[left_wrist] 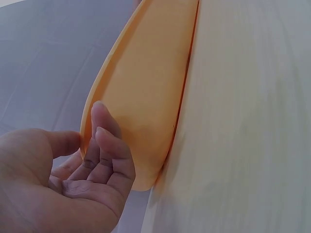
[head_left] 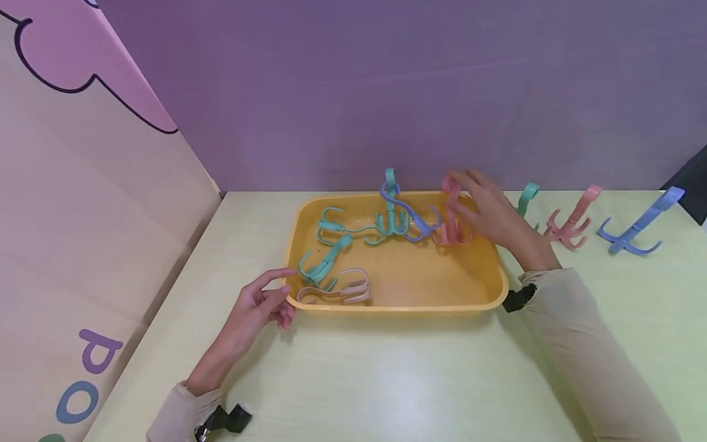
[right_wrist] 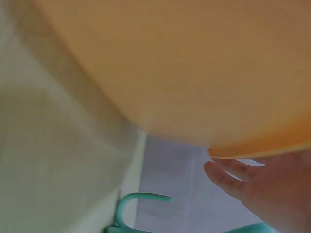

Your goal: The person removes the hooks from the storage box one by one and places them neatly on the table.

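Note:
A yellow tray (head_left: 425,309) lies on the table with several plastic multi-prong hooks in it. Among them are a teal hook (head_left: 326,261), a beige-pink hook (head_left: 337,293), an upright green hook (head_left: 390,205) and a blue hook (head_left: 414,218). At the tray's back right corner, my right hand (head_left: 488,209) has its fingertips and thumb at the curved top of a pink hook (head_left: 453,232), which it appears to pinch; the right wrist view hides this contact. My left hand (head_left: 256,307) touches the tray's left rim, its other fingers loosely bent beside the outer wall (left_wrist: 141,97).
Right of the tray stand a green hook (head_left: 527,199), a pink hook (head_left: 574,221) and a blue hook (head_left: 635,227) on the pale table (head_left: 386,374). A purple wall (head_left: 353,92) rises behind, and a printed panel (head_left: 83,215) borders the left.

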### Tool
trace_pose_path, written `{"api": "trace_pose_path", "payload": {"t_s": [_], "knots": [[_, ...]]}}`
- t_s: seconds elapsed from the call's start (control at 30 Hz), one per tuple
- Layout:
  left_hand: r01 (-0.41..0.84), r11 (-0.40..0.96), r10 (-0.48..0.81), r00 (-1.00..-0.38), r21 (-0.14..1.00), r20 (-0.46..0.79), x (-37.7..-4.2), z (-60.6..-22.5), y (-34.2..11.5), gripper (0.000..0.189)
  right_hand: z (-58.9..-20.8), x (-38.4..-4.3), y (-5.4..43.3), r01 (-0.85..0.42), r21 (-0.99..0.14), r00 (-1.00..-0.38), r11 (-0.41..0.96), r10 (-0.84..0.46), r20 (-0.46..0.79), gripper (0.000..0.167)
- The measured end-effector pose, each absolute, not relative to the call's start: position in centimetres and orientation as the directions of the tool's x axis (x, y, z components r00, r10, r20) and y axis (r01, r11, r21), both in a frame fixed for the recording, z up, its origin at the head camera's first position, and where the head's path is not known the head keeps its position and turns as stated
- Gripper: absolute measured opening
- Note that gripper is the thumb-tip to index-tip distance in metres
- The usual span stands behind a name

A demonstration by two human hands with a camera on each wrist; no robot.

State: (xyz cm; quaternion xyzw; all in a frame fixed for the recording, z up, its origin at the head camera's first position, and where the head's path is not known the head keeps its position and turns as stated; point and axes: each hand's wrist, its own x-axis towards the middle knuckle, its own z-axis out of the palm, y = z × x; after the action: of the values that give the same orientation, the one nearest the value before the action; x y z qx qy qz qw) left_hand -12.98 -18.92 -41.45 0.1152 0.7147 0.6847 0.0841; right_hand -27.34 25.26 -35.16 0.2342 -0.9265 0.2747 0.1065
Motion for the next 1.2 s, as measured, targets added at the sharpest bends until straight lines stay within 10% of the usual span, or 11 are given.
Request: {"api": "trace_pose_path", "payload": {"t_s": [0.57,1.2], "knots": [[0.046,0.050,0.271,-0.962,0.998,0.031,-12.9,-41.5,-18.9,0.043,-35.7,-27.4,24.3,-0.531,-0.400,-0.812,0.746,-0.315,0.491,0.018],[0.056,0.047,0.277,-0.960,0.997,0.041,-13.2,-41.5,-18.7,0.042,-32.9,-25.3,23.9,-0.515,-0.462,-0.842,0.722,-0.327,0.429,0.022]]}}
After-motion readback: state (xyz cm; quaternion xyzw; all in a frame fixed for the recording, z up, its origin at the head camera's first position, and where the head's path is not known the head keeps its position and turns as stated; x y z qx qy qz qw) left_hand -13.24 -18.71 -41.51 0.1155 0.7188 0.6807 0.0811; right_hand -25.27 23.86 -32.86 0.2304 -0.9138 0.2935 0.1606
